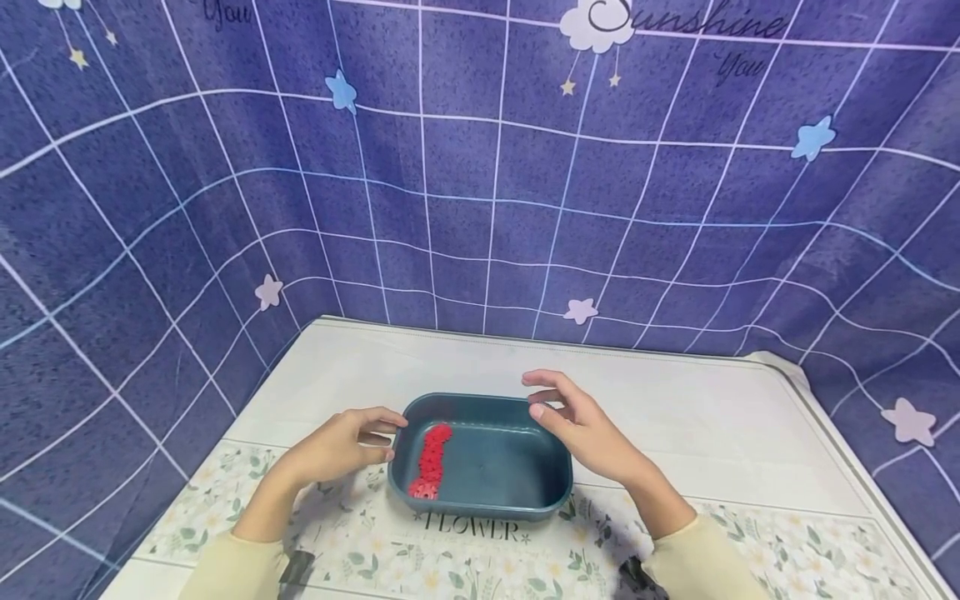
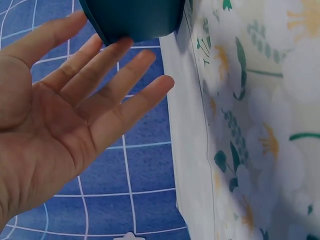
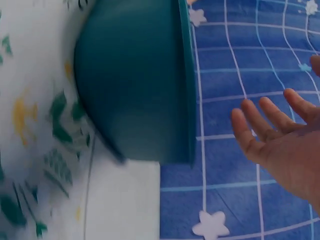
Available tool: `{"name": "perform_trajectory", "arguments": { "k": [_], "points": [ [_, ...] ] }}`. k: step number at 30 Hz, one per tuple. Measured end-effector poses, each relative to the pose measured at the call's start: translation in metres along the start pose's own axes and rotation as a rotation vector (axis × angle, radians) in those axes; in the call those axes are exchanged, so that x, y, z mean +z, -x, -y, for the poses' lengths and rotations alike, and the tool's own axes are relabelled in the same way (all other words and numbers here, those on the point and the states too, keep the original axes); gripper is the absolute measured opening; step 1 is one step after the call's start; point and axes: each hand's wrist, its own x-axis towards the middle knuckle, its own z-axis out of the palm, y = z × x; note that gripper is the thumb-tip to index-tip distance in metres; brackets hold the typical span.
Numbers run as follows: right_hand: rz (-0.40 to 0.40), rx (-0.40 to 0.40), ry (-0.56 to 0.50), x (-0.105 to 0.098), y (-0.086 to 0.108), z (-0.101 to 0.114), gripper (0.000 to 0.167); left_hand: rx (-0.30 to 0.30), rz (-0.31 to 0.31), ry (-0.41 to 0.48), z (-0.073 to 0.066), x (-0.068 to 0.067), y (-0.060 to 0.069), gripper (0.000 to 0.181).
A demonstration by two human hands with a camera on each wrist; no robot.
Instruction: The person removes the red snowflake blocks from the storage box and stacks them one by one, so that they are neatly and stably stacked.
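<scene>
A dark teal rectangular basin (image 1: 495,507) stands on the table, with a strip of small red pieces (image 1: 431,457) along the left part of its floor. At its left end is the left hand (image 1: 341,446), fingers loosely extended, fingertips at the rim. In the left wrist view the left hand (image 2: 75,100) has its fingers spread by the basin wall (image 2: 137,20). The right hand (image 1: 588,429) is raised over the basin's right back corner, fingers relaxed. The right wrist view shows the right hand (image 3: 290,145) apart from the basin (image 3: 140,85), holding nothing.
A white table cover (image 1: 675,400) with a floral band lettered "FLOWER" (image 1: 472,528) lies under the basin. Behind and at both sides hangs a blue grid-patterned curtain (image 1: 450,167) with stars and clouds. Dark objects (image 1: 636,579) lie near the right sleeve.
</scene>
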Motion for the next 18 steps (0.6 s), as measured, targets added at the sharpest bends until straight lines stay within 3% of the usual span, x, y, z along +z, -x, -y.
{"name": "perform_trajectory", "arguments": {
  "k": [7,13,18],
  "points": [
    [0.049,0.062,-0.208,0.027,-0.023,-0.002,0.042,0.007,0.047,0.088,0.009,-0.005,0.001,0.042],
    [0.089,0.146,-0.256,0.047,-0.043,-0.004,0.041,0.012,0.062,0.119,0.011,-0.006,0.001,0.044],
    [0.143,0.261,-0.286,0.058,-0.055,-0.010,0.041,0.027,0.065,0.116,0.011,-0.005,-0.002,0.044]
  ]
}}
